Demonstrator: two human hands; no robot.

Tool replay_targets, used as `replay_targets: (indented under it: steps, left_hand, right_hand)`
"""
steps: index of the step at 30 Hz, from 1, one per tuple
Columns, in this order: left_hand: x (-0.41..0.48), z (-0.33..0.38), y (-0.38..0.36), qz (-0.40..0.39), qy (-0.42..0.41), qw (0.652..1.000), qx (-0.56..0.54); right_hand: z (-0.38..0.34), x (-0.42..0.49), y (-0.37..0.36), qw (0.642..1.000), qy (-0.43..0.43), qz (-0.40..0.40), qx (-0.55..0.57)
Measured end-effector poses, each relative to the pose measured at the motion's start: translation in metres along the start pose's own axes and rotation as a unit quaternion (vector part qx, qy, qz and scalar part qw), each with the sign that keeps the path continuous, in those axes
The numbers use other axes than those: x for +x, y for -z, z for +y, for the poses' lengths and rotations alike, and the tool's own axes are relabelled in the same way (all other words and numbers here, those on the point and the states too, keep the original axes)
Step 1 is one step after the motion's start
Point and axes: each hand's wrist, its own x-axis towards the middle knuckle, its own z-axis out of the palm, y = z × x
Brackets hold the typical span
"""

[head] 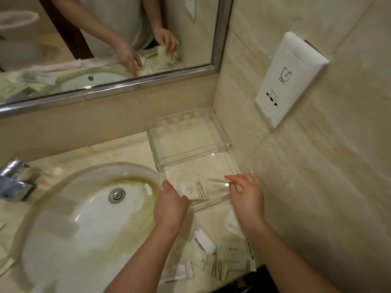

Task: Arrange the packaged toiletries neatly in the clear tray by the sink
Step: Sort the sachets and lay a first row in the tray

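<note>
Barely begun: one sachet lies in the clear tray, and most of the toiletries are loose on the counter.

Beside the sink, the clear tray sits in the counter's corner, its rear section bare. The left hand is at the tray's front-left edge, touching or just beside a striped sachet that lies flat in the front section; its fingers are hidden, so whether it grips anything cannot be told. The right hand pinches a thin, blurred packet between thumb and fingertips over the front-right part of the tray. The loose packets near the counter's front edge are yet to be placed, judging by the task. The packets carry a small emblem and gold stripes, and the wall socket plate a line logo; none of the lettering is legible.
</note>
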Motion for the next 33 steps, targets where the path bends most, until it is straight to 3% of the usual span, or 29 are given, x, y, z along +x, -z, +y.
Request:
replay_targets:
  steps: [2, 4, 6, 8, 11, 20, 27, 33]
  left_hand:
    - [-0.009, 0.000, 0.002, 0.054, -0.062, 0.994, 0.072]
    - [-0.012, 0.002, -0.004, 0.075, -0.177, 0.972, 0.137]
    - [-0.007, 0.002, -0.017, -0.001, -0.272, 0.942, 0.195]
    - [0.000, -0.002, -0.027, -0.094, -0.315, 0.911, 0.248]
    - [0.008, -0.015, -0.033, -0.140, -0.323, 0.888, 0.295]
    - [0.015, -0.026, -0.024, -0.121, -0.351, 0.876, 0.308]
    - [0.023, -0.024, -0.028, -0.133, -0.372, 0.869, 0.297]
    - [0.026, -0.026, -0.024, -0.138, -0.381, 0.869, 0.283]
  right_hand:
    - [0.002, 0.014, -0.005, 0.998, 0.031, -0.001, -0.051]
    - [0.006, 0.024, -0.010, 0.993, 0.059, -0.015, -0.099]
    - [0.011, 0.030, -0.015, 0.984, 0.085, -0.044, -0.150]
    - [0.016, 0.031, -0.018, 0.963, 0.086, -0.125, -0.224]
    - [0.016, 0.023, -0.015, 0.920, 0.039, -0.244, -0.303]
    - [0.018, 0.006, -0.019, 0.876, 0.088, -0.330, -0.341]
    - [0.015, 0.010, -0.028, 0.864, 0.087, -0.359, -0.341]
    - [0.017, 0.012, -0.027, 0.877, 0.075, -0.355, -0.315]
